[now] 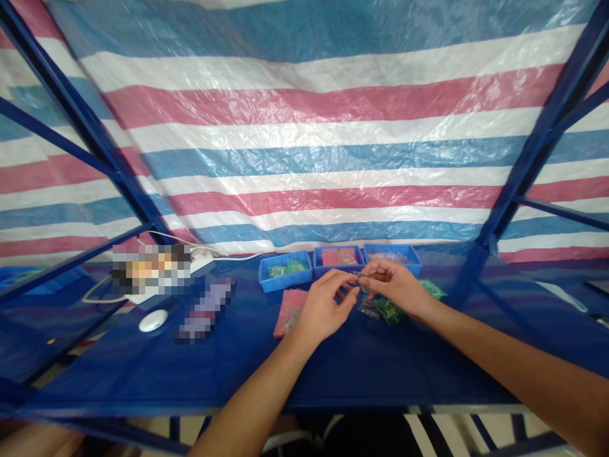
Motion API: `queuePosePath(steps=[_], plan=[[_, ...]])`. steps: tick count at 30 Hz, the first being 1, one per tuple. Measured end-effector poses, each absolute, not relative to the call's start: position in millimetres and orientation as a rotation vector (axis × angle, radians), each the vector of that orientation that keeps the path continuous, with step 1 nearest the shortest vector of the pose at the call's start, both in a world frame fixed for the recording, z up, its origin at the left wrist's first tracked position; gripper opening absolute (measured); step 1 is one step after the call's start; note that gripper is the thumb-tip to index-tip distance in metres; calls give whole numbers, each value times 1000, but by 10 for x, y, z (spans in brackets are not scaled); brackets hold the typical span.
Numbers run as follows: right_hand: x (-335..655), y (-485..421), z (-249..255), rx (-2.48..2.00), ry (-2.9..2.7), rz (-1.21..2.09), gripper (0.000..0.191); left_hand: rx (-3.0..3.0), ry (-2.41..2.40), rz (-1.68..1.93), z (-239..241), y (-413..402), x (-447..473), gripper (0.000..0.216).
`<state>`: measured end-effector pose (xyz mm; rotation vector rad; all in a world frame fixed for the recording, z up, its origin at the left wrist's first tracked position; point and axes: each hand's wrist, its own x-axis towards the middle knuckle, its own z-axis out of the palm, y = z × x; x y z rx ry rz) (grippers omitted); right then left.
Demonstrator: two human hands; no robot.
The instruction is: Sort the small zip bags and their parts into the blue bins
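My left hand point(328, 303) and my right hand point(397, 284) meet above the table, fingertips of both pinched on a small clear plastic bag point(360, 277). Its contents are too small to make out. Just below the fingers, another clear packet point(368, 309) lies beside a green packet point(391, 311), under my right hand. A second green packet point(434, 289) sits behind my right wrist. Red packets point(288, 310) are stacked left of my left hand, which partly covers them.
Three blue bins stand along the back: one with green packets point(284, 285), one with red packets point(316, 266), one with clear packets point(419, 260). On the left of the blue table point(228, 374) are a white round object point(153, 320), a blurred-out item point(207, 310) and white cables point(238, 257).
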<state>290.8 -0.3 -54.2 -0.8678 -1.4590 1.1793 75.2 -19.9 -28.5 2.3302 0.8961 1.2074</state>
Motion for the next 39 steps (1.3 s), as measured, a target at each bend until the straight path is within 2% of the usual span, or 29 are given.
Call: queuePosePath(steps=[4,11,19,24,39], plan=[[2907,-42,-492,-889,-1474,1213,32,2332,872,1148,-319,-189,773,33],[2867,-135,-396,-899,-1521,1271,32,2313,988,1167,-302,-134,756,19],[2877,-74,-471,-920,-1544,1021,28,2301,1042,1157,-228,-182,746,18],[2867,-77,-447,-890,-1533,1063,39,2321,968,1219,-221,-178,725,18],[2840,-205,-340,-865,-1684,1023,26,2373,846,1267,-218,-168,704,20]])
